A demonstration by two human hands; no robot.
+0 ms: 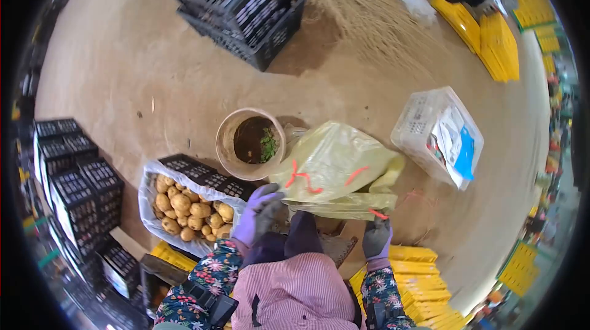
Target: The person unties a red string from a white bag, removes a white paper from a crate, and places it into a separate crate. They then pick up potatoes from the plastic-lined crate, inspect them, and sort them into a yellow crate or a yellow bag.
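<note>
Left: lined black crate (190, 207) of potatoes (178, 202). Gloved left hand (261, 210) at yellowish plastic bag's (335, 167) near-left corner; grip cannot be told. Pale bucket (249, 144), green leaves (268, 145) inside, just beyond. Bag spread before lap, red marks on it. Right hand (377, 238), gloved, grasping its near-right edge. Farther right, white basket (418, 124).

The left hand in a purple glove with grey palm (260, 210) reaches up at lower centre, fingers angled upward; the right hand in a grey-and-purple glove (377, 239) is closed, right of it.
</note>
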